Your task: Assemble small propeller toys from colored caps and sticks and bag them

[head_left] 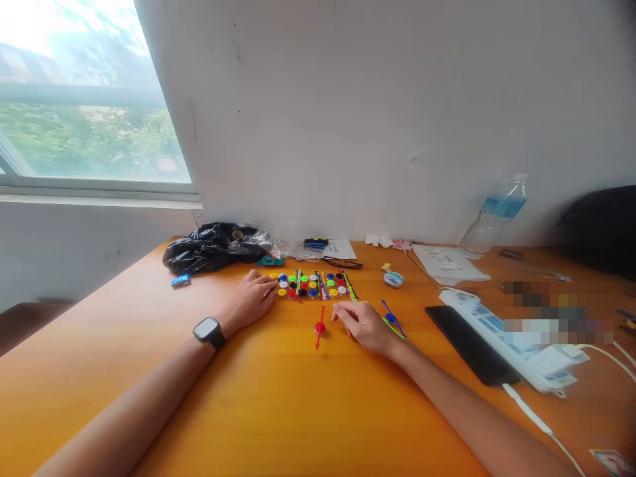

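Beneath a pale wall (372, 119), the wooden surface (268, 411) offers open room between the forearms (144, 404), both cut off at the lower border, while a black phone (470, 344) and a power strip (501, 338) bound the right side near a pixelated patch (559, 315). The left hand (251, 296) has its fingers loosely together beside the left end of the coloured discs (313, 284); the right hand (365, 324) is curled just right of a red arrow piece (320, 328), fingertips partly tucked under, so whether they pinch anything cannot be told.
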A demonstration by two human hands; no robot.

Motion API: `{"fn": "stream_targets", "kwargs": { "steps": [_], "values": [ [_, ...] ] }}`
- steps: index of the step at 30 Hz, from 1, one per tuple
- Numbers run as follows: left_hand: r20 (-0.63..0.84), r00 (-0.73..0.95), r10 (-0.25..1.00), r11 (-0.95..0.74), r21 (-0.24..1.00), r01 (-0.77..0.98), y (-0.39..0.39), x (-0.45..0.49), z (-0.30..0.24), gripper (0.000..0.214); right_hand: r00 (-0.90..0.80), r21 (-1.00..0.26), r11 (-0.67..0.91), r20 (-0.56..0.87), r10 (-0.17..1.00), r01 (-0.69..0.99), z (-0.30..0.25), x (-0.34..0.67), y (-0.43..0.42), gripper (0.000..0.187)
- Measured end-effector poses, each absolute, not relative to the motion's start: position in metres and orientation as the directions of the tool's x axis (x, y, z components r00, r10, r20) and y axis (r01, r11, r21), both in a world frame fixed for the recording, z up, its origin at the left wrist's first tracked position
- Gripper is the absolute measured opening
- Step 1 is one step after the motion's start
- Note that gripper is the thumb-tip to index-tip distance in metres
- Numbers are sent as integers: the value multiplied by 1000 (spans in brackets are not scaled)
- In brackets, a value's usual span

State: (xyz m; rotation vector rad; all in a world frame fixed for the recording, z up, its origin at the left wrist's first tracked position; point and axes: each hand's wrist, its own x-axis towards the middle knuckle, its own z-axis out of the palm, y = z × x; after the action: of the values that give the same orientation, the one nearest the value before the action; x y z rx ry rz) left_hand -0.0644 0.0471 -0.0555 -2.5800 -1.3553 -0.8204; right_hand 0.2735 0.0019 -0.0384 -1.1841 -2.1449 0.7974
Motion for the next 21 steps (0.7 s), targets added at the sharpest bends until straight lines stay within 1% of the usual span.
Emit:
{"fn": "stream_targets", "kwargs": {
  "steps": [8, 14, 18, 21],
  "values": [
    [531, 434, 728, -587, 155, 795, 44, -62, -52, 30, -470, -715, 444, 181, 864, 540, -37, 273, 2, 49],
    [573, 384, 724, -560, 163, 813, 44, -62, -53, 26, -477, -716, 439, 169, 863, 542, -36, 273, 1, 50],
    [589, 352, 728, -528, 153, 835, 46, -64, -55, 25, -482, -712, 448, 174, 858, 540, -36, 273, 1, 50],
    [616, 296, 730, -474, 145, 869, 49, -66, -57, 23, -483, -707, 454, 180, 857, 542, -37, 273, 0, 49]
  ]
}}
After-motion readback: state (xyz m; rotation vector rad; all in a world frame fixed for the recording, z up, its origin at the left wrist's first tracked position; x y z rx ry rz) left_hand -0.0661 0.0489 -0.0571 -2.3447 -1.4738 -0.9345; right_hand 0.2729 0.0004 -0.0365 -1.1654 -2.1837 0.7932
